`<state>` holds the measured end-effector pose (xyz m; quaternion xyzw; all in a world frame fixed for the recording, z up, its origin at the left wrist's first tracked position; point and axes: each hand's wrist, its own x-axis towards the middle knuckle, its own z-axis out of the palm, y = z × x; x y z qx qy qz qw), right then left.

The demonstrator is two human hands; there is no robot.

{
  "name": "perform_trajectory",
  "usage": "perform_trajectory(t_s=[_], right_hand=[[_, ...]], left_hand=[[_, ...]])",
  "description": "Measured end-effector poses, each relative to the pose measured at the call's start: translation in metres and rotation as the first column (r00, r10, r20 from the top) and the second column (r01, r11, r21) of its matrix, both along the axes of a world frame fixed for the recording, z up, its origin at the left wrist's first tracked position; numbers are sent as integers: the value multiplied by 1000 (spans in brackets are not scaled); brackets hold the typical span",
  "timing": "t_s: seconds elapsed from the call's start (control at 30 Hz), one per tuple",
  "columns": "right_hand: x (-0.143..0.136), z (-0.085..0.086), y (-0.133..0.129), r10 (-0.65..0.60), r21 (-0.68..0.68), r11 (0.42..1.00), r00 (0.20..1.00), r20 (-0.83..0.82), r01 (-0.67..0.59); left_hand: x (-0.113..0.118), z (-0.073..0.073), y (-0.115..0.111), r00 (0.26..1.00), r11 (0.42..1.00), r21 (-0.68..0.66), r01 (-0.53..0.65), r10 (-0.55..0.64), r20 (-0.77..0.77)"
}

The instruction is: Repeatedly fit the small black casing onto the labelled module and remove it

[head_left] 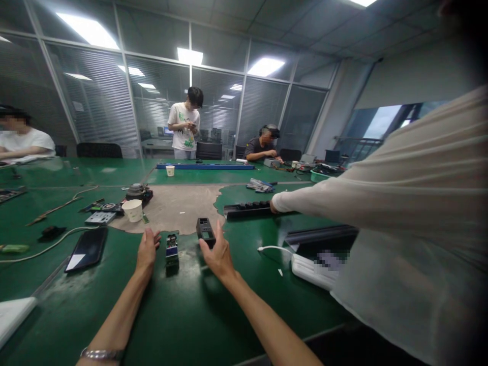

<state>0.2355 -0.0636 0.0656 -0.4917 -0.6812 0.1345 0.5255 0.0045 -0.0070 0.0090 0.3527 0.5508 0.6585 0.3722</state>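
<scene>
My right hand grips a small black plastic housing with openings in its face, between thumb and fingers. To its left, a small module with a circuit board and metal parts lies on the green table. Beside that module rests my left hand, its fingers loosely curled and apart, with nothing seen in them; a metal bracelet is on the wrist.
At left lie a phone, a paper cup and electronic parts. A person's white-sleeved arm reaches in from the right to a black strip. A white power strip lies nearer. Other people are at the far side.
</scene>
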Motion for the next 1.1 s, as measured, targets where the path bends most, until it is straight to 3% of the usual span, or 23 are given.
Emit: perform_trajectory(t_s=[0.13,0.3,0.67,0.87,1.0,1.1], right_hand=[[17,-21,0,-28,-49,998,999,21,29],[18,-41,1,-55,-86,995,997,57,60],[22,-48,1,-64,-63,996,994,92,70],[13,-32,-2,-4,-102,995,1000,16,6],[-16,-10,-11,84,-57,994,994,-73,-89],[-43,-2,-15,139,-27,989,985,-103,-143]], left_hand=[[0,0,0,1000,1000,-10,-7,7,9],[1,1,1,1000,1000,-14,8,-8,6],[0,-1,0,1000,1000,23,-2,1,28],[1,2,0,999,1000,2,-20,20,47],[0,3,1,995,999,-23,-36,38,87],[-1,3,-1,993,999,-13,-42,43,114]])
